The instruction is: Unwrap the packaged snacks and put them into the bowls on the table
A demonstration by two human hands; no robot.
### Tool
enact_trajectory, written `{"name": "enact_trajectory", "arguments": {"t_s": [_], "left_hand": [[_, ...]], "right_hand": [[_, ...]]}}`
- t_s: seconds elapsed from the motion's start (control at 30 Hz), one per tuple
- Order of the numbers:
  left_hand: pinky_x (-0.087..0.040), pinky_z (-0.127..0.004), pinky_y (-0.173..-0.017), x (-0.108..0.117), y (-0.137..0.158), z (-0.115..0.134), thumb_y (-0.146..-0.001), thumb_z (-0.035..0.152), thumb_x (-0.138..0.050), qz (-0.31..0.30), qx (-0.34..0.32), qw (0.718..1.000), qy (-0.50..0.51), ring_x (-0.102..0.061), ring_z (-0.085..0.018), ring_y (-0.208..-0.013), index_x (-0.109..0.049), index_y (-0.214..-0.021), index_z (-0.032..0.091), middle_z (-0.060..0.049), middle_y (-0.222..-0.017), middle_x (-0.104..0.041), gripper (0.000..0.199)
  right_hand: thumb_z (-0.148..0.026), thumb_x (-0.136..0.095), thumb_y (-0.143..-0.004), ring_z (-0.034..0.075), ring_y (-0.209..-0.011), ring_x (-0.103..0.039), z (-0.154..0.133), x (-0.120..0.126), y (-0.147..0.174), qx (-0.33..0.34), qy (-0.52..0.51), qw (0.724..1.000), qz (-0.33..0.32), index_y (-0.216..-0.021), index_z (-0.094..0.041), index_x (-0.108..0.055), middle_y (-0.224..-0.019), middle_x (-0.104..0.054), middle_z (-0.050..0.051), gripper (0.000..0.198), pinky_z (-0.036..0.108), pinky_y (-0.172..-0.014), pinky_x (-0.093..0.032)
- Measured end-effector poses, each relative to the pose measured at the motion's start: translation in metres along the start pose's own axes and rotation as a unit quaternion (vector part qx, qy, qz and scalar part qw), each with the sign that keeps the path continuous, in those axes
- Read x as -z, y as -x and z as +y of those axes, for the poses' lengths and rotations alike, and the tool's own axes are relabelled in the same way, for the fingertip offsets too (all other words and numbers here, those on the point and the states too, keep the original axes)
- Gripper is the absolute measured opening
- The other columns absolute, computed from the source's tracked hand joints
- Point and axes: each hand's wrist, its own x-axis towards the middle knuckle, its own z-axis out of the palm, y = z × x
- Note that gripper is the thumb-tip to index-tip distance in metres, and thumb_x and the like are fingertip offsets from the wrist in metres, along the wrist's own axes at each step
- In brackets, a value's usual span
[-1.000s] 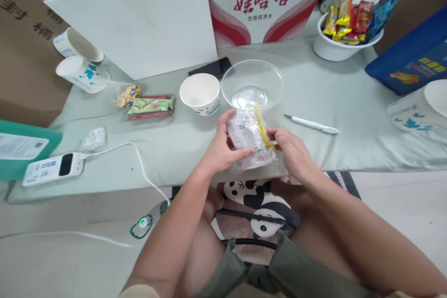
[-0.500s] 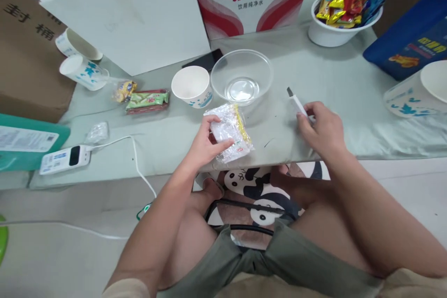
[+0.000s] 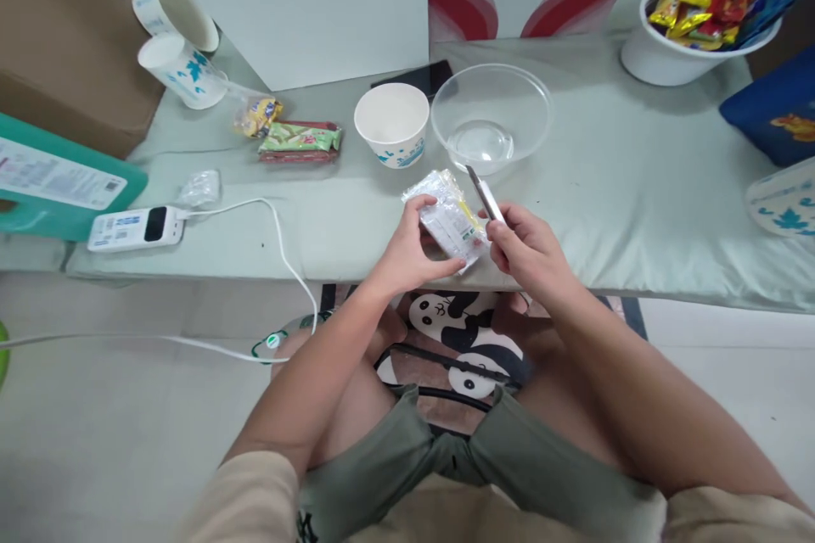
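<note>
Between the thumb and fingers of my left hand [image 3: 417,250] is a clear plastic packet [image 3: 451,221] with white contents and a yellow strip, tilted over the table's front edge. My right hand [image 3: 525,246] is closed around a white-handled utility knife [image 3: 487,197]; its dark blade points up and away from me, close beside the packet. Whether the knife touches the packet I cannot tell. Just beyond stand a white paper bowl [image 3: 391,123] with blue print and a clear plastic bowl [image 3: 493,114].
Wrapped snacks [image 3: 299,140] lie left of the paper bowl. A white power bank [image 3: 136,227] with a cable [image 3: 280,225] sits at the left front. A dark phone [image 3: 439,76] lies behind the bowls. A white tub [image 3: 668,51] of snacks stands back right; boxes line the back.
My right hand has brought the knife leftward to the packet. The packet is turned somewhat in my left hand. The camera view has shifted, so the table's things appear displaced.
</note>
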Motion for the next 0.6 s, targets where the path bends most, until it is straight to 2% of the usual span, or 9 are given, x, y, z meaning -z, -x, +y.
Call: {"name": "enact_trajectory", "arguments": {"t_s": [0.1,0.2,0.33,0.4,0.5,0.6], "left_hand": [[-0.055,-0.033,-0.087,0.001,0.000,-0.004,-0.043,0.004,-0.092,0.030,-0.004,1.000,-0.008,-0.068,-0.019,-0.088,-0.061,-0.112,0.023,-0.005,-0.108,-0.066,0.078],[-0.055,-0.034,-0.088,0.006,-0.002,-0.012,-0.048,0.009,-0.091,0.023,-0.020,0.998,-0.048,-0.068,-0.020,-0.090,-0.062,-0.109,0.023,-0.004,-0.103,-0.065,0.069],[-0.056,-0.035,-0.090,0.013,-0.005,-0.021,-0.057,0.015,-0.090,0.008,-0.056,0.993,-0.103,-0.067,-0.022,-0.098,-0.060,-0.107,0.024,-0.004,-0.103,-0.065,0.059],[-0.056,-0.036,-0.091,0.015,-0.007,-0.024,-0.062,0.018,-0.088,-0.004,-0.089,0.985,-0.149,-0.066,-0.023,-0.102,-0.058,-0.108,0.025,-0.005,-0.107,-0.064,0.055],[-0.057,-0.038,-0.090,0.018,-0.010,-0.027,-0.068,0.023,-0.084,-0.020,-0.145,0.962,-0.231,-0.065,-0.022,-0.101,-0.054,-0.110,0.025,-0.005,-0.110,-0.063,0.051],[-0.058,-0.037,-0.088,0.022,-0.013,-0.027,-0.073,0.025,-0.080,-0.003,-0.181,0.943,-0.279,-0.066,-0.020,-0.097,-0.051,-0.112,0.025,-0.005,-0.111,-0.062,0.048]], "right_hand": [[-0.041,-0.055,-0.095,0.010,-0.046,-0.045,0.002,0.004,-0.003,0.004,0.033,0.999,0.009,-0.117,-0.023,-0.060,-0.066,-0.055,-0.007,0.029,0.026,-0.046,-0.037],[-0.036,-0.055,-0.094,0.011,-0.047,-0.052,0.002,0.006,-0.004,0.016,0.073,0.997,0.012,-0.129,-0.024,-0.054,-0.073,-0.063,-0.006,0.037,0.027,-0.048,-0.041],[-0.033,-0.053,-0.095,0.013,-0.051,-0.058,-0.003,0.005,-0.007,0.038,0.120,0.992,-0.001,-0.122,-0.023,-0.061,-0.076,-0.071,-0.002,0.030,0.028,-0.053,-0.045],[-0.033,-0.053,-0.094,0.013,-0.052,-0.058,-0.006,0.003,-0.008,0.048,0.162,0.986,0.003,-0.123,-0.022,-0.064,-0.075,-0.073,-0.001,0.033,0.029,-0.055,-0.046],[-0.031,-0.054,-0.093,0.013,-0.050,-0.056,-0.010,0.000,-0.007,0.060,0.254,0.965,0.022,-0.125,-0.019,-0.069,-0.074,-0.075,0.001,0.038,0.028,-0.057,-0.045],[-0.033,-0.055,-0.094,0.013,-0.049,-0.055,-0.010,-0.001,-0.006,0.080,0.317,0.945,0.029,-0.125,-0.019,-0.074,-0.068,-0.073,0.001,0.039,0.028,-0.056,-0.043]]}}
